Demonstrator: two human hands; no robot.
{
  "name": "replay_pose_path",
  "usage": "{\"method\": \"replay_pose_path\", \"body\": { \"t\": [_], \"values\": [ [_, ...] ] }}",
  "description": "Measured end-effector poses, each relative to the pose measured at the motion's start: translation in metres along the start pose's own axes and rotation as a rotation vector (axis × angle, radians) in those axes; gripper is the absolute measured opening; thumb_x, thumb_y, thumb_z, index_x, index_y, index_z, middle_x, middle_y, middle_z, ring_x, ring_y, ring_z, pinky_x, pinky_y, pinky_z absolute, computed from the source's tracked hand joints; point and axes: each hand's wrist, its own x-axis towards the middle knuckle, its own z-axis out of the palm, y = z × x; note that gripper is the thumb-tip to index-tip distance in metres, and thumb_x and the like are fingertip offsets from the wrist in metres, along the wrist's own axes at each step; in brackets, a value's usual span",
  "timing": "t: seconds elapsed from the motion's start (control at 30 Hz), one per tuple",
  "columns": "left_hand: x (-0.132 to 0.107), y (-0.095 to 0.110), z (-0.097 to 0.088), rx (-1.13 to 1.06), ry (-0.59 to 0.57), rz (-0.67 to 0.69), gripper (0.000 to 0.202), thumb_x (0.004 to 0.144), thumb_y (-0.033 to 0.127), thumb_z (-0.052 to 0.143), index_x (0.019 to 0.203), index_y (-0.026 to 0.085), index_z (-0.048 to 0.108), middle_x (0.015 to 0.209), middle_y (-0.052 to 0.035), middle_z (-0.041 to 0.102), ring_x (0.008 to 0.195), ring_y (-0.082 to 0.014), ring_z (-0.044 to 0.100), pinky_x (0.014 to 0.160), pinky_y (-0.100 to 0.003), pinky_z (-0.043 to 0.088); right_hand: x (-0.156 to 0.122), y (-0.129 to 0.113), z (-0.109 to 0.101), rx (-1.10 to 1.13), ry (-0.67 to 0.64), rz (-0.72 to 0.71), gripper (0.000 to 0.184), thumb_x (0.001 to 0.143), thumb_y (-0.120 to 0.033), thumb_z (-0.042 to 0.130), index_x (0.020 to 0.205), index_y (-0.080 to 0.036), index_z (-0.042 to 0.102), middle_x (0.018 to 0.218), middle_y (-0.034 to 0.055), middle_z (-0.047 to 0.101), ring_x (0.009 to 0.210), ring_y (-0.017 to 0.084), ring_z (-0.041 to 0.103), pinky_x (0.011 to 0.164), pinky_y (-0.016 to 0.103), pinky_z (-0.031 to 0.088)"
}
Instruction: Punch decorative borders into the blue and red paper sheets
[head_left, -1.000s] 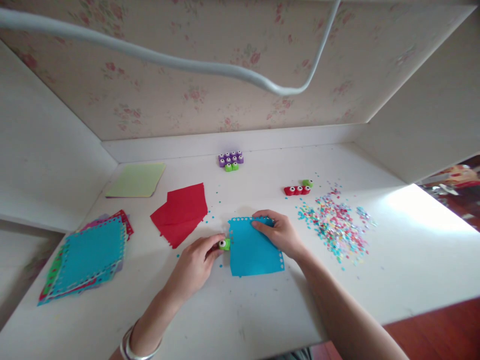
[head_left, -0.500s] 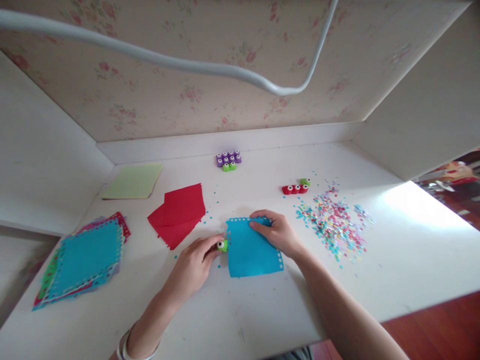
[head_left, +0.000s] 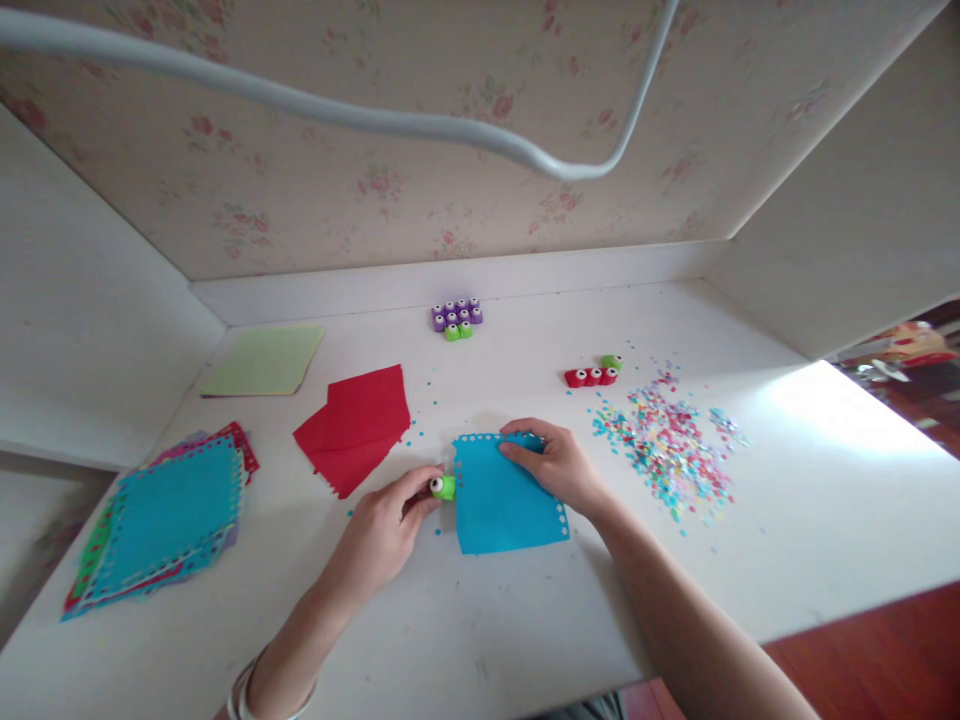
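Observation:
A blue paper square (head_left: 504,497) lies flat on the white table (head_left: 525,620), with punched holes along its top and right edges. My left hand (head_left: 382,530) pinches a small green punch (head_left: 443,487) against the sheet's left edge. My right hand (head_left: 559,463) rests on the sheet's upper right part, its fingers pressing the paper down.
Red sheets (head_left: 358,425) lie left of the blue one, a pale green sheet (head_left: 264,360) farther back. A stack of punched sheets (head_left: 161,515) sits at the left edge. Purple punches (head_left: 456,317) and red punches (head_left: 592,376) stand behind. Confetti (head_left: 667,450) is scattered on the right.
The green punch in my left hand has shifted slightly along the sheet's left edge. My right hand has stayed on the paper.

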Motion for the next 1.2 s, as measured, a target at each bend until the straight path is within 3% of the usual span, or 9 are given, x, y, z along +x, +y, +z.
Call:
{"method": "replay_pose_path", "body": {
  "t": [0.33, 0.5, 0.6, 0.7, 0.87, 1.2],
  "values": [
    [-0.001, 0.005, 0.000, 0.094, -0.003, 0.081, 0.029, 0.092, 0.023, 0.059, 0.120, 0.028, 0.058, 0.110, -0.0024, 0.070, 0.096, -0.0189, 0.068, 0.083, -0.030, 0.057, -0.001, -0.002, 0.002, -0.052, -0.008, -0.021, 0.021, 0.084, -0.038, 0.064, 0.098, -0.025, 0.072, 0.095, 0.0021, 0.074, 0.077, 0.019, 0.066, 0.068, 0.030, 0.050],
    [0.000, 0.009, 0.001, 0.152, -0.024, 0.187, 0.026, 0.091, 0.024, 0.061, 0.117, 0.026, 0.060, 0.112, -0.0046, 0.069, 0.104, -0.0202, 0.064, 0.091, -0.034, 0.054, -0.006, -0.005, 0.006, -0.232, 0.040, -0.207, 0.026, 0.088, -0.034, 0.060, 0.112, -0.025, 0.066, 0.110, 0.0061, 0.069, 0.095, 0.022, 0.066, 0.076, 0.033, 0.055],
    [-0.002, 0.011, 0.000, 0.215, 0.017, 0.191, 0.031, 0.090, 0.027, 0.063, 0.121, 0.024, 0.059, 0.117, -0.0073, 0.066, 0.108, -0.0227, 0.062, 0.093, -0.037, 0.053, -0.015, -0.008, 0.004, -0.378, 0.079, -0.378, 0.032, 0.089, -0.033, 0.060, 0.120, -0.022, 0.062, 0.121, 0.0101, 0.064, 0.112, 0.026, 0.059, 0.095, 0.041, 0.050],
    [-0.005, 0.012, -0.001, 0.263, 0.052, 0.157, 0.033, 0.088, 0.030, 0.066, 0.120, 0.022, 0.060, 0.114, -0.0082, 0.066, 0.106, -0.0239, 0.062, 0.091, -0.038, 0.054, -0.028, -0.008, 0.004, -0.472, -0.012, -0.462, 0.034, 0.091, -0.035, 0.058, 0.122, -0.021, 0.061, 0.127, 0.0115, 0.061, 0.119, 0.027, 0.055, 0.103, 0.046, 0.045],
    [-0.008, 0.013, -0.001, 0.255, 0.025, 0.165, 0.028, 0.092, 0.027, 0.060, 0.119, 0.021, 0.062, 0.110, -0.0076, 0.067, 0.103, -0.0212, 0.062, 0.090, -0.035, 0.054, -0.043, 0.001, 0.010, -0.630, -0.130, -0.489, 0.036, 0.094, -0.035, 0.054, 0.127, -0.023, 0.059, 0.136, 0.0087, 0.057, 0.128, 0.028, 0.050, 0.114, 0.058, 0.029],
    [-0.004, 0.017, -0.003, 0.283, -0.029, 0.185, 0.025, 0.092, 0.022, 0.059, 0.117, 0.021, 0.064, 0.106, -0.0065, 0.070, 0.097, -0.0219, 0.064, 0.089, -0.039, 0.053, -0.039, 0.001, 0.011, -0.696, -0.166, -0.482, 0.037, 0.094, -0.033, 0.054, 0.129, -0.023, 0.058, 0.141, 0.0066, 0.054, 0.132, 0.028, 0.046, 0.115, 0.058, 0.028]
  ]
}}
